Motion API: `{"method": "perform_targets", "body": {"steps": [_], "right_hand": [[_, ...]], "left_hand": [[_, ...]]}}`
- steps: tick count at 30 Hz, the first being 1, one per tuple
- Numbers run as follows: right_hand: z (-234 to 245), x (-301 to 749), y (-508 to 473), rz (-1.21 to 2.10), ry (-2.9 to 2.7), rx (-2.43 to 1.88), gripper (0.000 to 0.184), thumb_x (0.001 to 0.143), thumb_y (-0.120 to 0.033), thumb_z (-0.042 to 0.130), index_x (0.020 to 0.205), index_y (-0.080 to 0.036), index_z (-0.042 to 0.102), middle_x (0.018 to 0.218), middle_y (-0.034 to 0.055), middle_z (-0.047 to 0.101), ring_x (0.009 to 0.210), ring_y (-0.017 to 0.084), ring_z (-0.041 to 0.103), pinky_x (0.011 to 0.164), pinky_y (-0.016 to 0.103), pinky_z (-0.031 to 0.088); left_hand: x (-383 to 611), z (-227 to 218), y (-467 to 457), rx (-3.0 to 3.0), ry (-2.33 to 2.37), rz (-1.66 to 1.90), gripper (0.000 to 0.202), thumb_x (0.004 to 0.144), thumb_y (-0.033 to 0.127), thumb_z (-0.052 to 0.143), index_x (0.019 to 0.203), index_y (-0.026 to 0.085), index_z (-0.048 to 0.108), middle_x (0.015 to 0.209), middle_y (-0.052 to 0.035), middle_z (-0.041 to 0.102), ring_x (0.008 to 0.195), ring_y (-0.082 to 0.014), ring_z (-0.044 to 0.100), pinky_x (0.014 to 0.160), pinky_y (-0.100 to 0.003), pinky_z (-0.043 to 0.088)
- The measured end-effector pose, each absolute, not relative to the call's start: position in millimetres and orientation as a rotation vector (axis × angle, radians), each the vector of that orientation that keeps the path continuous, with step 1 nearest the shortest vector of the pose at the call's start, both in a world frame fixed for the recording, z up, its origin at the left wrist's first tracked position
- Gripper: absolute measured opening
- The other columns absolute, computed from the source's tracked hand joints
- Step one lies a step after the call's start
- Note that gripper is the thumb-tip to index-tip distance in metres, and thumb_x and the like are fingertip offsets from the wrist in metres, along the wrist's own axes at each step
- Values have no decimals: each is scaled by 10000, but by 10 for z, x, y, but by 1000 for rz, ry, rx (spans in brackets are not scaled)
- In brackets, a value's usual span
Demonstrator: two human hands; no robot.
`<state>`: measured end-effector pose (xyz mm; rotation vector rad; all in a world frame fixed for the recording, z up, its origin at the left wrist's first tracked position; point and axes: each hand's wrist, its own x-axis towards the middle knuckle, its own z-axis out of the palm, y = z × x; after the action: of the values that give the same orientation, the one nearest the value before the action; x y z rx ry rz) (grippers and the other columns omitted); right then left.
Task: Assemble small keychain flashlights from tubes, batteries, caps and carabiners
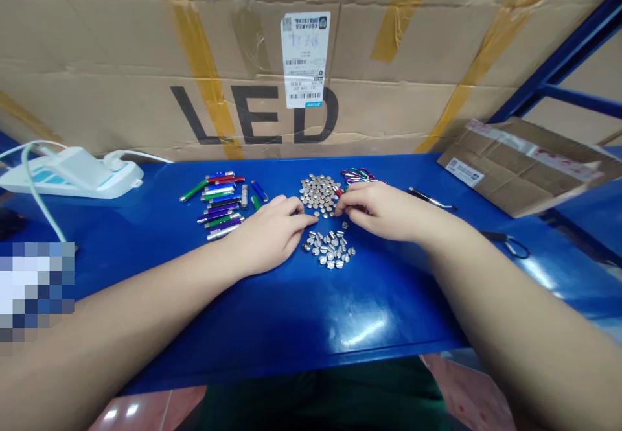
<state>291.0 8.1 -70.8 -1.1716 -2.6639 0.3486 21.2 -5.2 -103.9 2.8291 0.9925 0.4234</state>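
Observation:
Palm down on the blue table, my left hand point(275, 233) has one finger stretched out, its tip at the near edge of a pile of small round button cells point(318, 191). Nothing shows gripped in it. Across the pile, my right hand point(381, 209) has its fingers bent and closed, with a short red metal tube point(339, 192) showing at the fingertips. Part of that tube is hidden by the fingers. Just in front of both hands lies a group of small silver caps point(330, 248), some with a slot across them.
Coloured metal tubes point(221, 201) lie left of the pile. Coloured carabiner clips point(357, 175) sit behind my right hand. A white power strip point(97, 175) is at the left, a black pen-like tool point(427, 198) and a cardboard box point(515, 165) at the right. A large carton point(262, 48) stands behind.

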Motion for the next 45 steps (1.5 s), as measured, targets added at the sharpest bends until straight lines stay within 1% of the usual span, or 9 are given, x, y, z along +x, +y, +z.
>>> {"method": "perform_targets", "body": {"steps": [6, 11, 17, 19, 25, 30, 34, 40, 45], "right_hand": [[-736, 2819, 70, 312, -2686, -1266, 370, 955, -70, 520, 1148, -173, 818, 1134, 114, 788, 1038, 253, 730, 995, 393, 544], [-767, 2814, 76, 322, -2617, -1275, 364, 962, -91, 514, 1168, -177, 801, 1160, 122, 779, 1071, 270, 723, 1009, 423, 536], [-829, 2800, 119, 802, -2025, -1261, 115, 955, -222, 629, 1053, -197, 685, 897, 39, 737, 798, 195, 679, 764, 346, 566], [-824, 2756, 130, 1006, -1829, -1275, 68, 937, -186, 655, 1004, -198, 659, 831, 17, 711, 721, 163, 658, 703, 308, 562], [-725, 2610, 110, 1371, -1312, -1378, 230, 997, -7, 506, 977, -164, 673, 775, 26, 721, 605, 93, 641, 579, 200, 521], [-700, 2612, 113, 1489, -1134, -1342, 243, 1019, -17, 504, 974, -149, 702, 741, 45, 718, 600, 105, 665, 566, 194, 539], [-652, 2617, 96, 1603, -992, -1319, 266, 1022, -32, 468, 967, -149, 700, 710, 41, 689, 556, 100, 618, 532, 196, 515], [-660, 2646, 92, 1565, -1093, -1330, 197, 992, -74, 517, 923, -178, 670, 691, 10, 641, 581, 113, 587, 552, 221, 493], [-743, 2798, 121, 1190, -1633, -1291, 100, 858, -101, 644, 830, -197, 642, 759, -20, 639, 599, 111, 541, 589, 258, 457]], "left_hand": [[220, -1022, -64, 2852, 1076, 324, 468, 1066, 222, 447, 1472, 194, 677, 1194, -139, 635, 1063, -286, 562, 1026, -481, 517], [216, -991, -65, 2883, 1085, 329, 440, 1075, 255, 449, 1426, 197, 709, 1159, -142, 633, 1033, -292, 556, 989, -491, 514], [262, -978, -78, 2894, 1089, 283, 485, 1061, 180, 440, 1441, 329, 703, 1194, -120, 628, 1045, -293, 538, 971, -483, 491], [286, -960, -84, 2896, 1110, 212, 494, 1057, 176, 444, 1442, 345, 703, 1216, -122, 626, 1048, -295, 536, 971, -486, 486], [310, -916, -90, 2913, 1163, 141, 507, 1060, 210, 445, 1508, 331, 650, 1266, -146, 614, 1082, -321, 542, 957, -498, 494], [300, -907, -85, 2911, 1162, 131, 514, 1064, 214, 435, 1529, 311, 630, 1237, -143, 618, 1088, -324, 546, 958, -497, 498], [289, -919, -82, 2912, 1159, 164, 503, 1059, 208, 446, 1508, 311, 650, 1223, -136, 625, 1062, -312, 548, 945, -486, 499], [253, -937, -67, 2911, 1090, 349, 435, 1049, 186, 457, 1377, 257, 733, 1158, -118, 652, 1033, -285, 557, 958, -470, 489], [209, -874, -66, 2819, 943, 511, 304, 1053, 238, 499, 1186, 209, 770, 1080, -91, 668, 1005, -251, 573, 933, -430, 475]]}}
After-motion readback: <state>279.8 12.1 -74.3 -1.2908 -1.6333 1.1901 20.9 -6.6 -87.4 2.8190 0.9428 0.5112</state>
